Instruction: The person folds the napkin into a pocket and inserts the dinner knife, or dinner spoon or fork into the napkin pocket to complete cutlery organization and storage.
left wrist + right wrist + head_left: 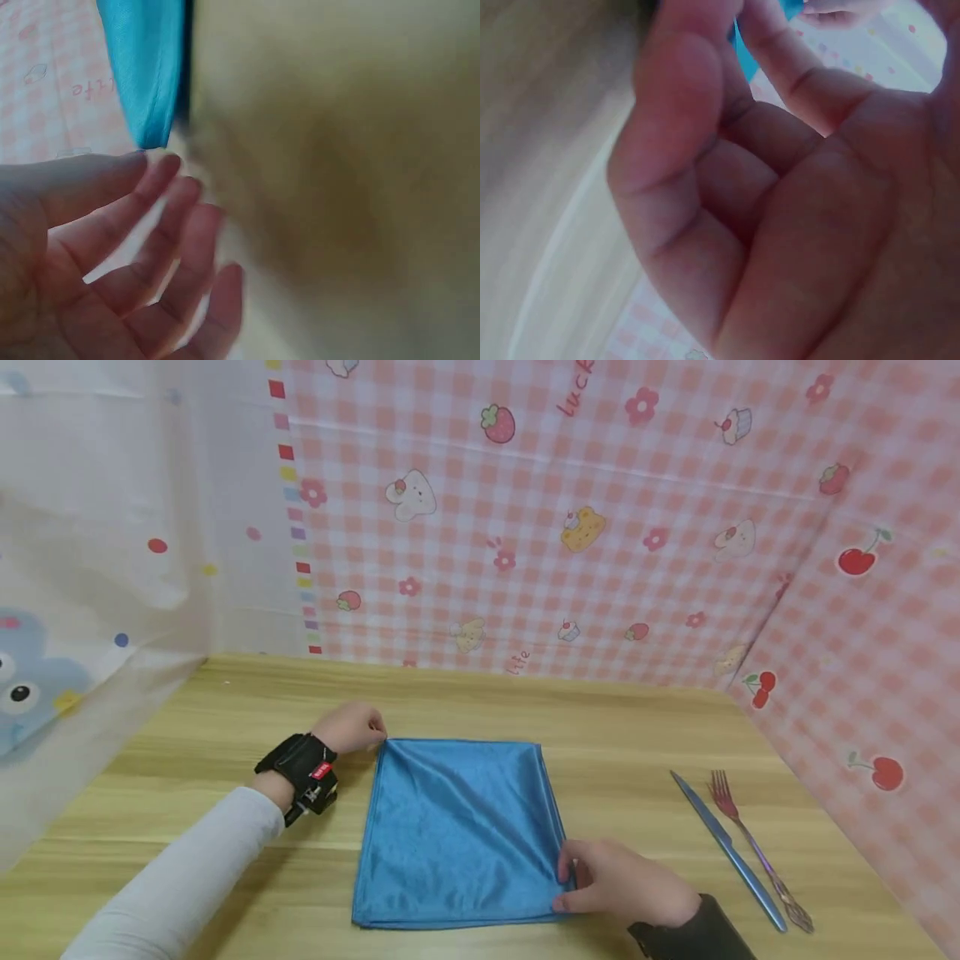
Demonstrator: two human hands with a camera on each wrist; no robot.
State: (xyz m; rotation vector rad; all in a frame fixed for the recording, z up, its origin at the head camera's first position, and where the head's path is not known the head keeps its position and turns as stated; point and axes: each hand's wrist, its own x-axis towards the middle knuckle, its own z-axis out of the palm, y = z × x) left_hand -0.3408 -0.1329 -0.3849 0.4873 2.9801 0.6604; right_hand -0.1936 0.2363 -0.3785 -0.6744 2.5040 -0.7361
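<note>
A blue satin-like cloth lies folded into a near-square on the wooden table, with a few soft diagonal creases. At its far left corner, my left hand pinches the fabric between thumb and index finger. The left wrist view shows that cloth corner at the fingertips, the other fingers loosely bent. My right hand grips the near right corner, thumb and fingers curled over the edge. In the right wrist view the curled fingers hide most of the cloth.
To the right of the cloth lie a table knife and a fork, side by side on the wooden table. Printed cloth walls with pink checks and cartoons stand behind and at both sides.
</note>
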